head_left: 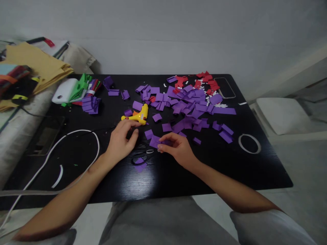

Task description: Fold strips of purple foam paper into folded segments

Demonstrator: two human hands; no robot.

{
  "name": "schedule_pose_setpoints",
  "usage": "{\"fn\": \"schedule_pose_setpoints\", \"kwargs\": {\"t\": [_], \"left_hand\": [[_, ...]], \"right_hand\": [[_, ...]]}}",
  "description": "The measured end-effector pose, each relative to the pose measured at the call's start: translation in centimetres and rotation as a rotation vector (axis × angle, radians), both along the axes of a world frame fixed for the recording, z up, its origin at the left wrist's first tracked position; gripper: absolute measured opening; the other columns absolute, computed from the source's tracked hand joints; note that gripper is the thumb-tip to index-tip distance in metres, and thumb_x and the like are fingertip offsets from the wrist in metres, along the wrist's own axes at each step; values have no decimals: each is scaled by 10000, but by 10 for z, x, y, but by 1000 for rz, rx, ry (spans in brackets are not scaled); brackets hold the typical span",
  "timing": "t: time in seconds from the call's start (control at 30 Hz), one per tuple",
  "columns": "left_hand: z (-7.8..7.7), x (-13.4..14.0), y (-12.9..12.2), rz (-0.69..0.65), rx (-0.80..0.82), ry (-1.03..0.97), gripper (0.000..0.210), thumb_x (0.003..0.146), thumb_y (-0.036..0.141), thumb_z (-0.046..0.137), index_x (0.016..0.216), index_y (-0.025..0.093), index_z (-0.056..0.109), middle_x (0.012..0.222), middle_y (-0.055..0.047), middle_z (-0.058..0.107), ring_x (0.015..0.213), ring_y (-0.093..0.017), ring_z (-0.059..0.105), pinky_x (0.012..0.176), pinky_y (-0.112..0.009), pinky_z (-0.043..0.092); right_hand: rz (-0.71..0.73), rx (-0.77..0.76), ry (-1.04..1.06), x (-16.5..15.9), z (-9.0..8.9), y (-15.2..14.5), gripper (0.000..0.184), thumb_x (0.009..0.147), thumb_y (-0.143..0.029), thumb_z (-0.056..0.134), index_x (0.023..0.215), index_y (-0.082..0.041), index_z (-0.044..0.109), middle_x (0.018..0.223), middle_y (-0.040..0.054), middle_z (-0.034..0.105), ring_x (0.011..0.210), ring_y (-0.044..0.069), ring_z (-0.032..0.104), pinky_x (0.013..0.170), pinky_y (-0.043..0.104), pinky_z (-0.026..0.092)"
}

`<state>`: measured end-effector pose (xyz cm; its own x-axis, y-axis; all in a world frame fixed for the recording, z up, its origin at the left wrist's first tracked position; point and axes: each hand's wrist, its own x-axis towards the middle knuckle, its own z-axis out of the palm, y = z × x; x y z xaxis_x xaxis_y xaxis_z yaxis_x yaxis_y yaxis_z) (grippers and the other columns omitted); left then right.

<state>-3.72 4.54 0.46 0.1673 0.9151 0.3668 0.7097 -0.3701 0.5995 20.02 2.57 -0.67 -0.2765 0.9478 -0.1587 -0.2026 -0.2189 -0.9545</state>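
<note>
Fingers of right hand (178, 148) pinch purple piece (155, 141) at table (163, 177) centre, left hand (121, 141) loosely curled beside glue gun (138, 116); risk: knuckles brushing hot nozzle, burning skin.

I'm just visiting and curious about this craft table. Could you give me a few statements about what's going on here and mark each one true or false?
1. The right hand pinches a purple paper piece. True.
2. The glue gun is blue. False: it is yellow, lying on the black table just beyond the left hand.
3. Scissors lie between the two hands. True.
4. The red paper scraps are heaped at the table's near edge. False: they sit at the far side, behind the purple pile.
5. A white ring lies to the right of the hands. True.
</note>
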Motion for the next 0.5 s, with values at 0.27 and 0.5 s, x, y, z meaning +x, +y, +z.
{"fn": "schedule_pose_setpoints", "kwargs": {"t": [0.27, 0.5], "left_hand": [[-16, -9, 19, -35, 5, 369, 512, 955, 202, 512, 1455, 104, 554, 1514, -211, 552, 1404, -363, 512, 1179, -545, 395], [-21, -10, 24, 99, -30, 436, 537, 895, 205, 557, 1420, 103, 592, 1256, -210, 635, 1139, -374, 602, 1000, -542, 475]], "right_hand": [[-14, -49, 6, 5, 0, 5, 264, 705, -320, 925, 888, -220, 764, 749, -23, 747, 644, 140, 724, 698, 304, 619], [-39, -76, 12, 5, 0, 7, 256, 688, -315, 926, 866, -216, 771, 772, -20, 757, 666, 145, 746, 700, 290, 614]]}}
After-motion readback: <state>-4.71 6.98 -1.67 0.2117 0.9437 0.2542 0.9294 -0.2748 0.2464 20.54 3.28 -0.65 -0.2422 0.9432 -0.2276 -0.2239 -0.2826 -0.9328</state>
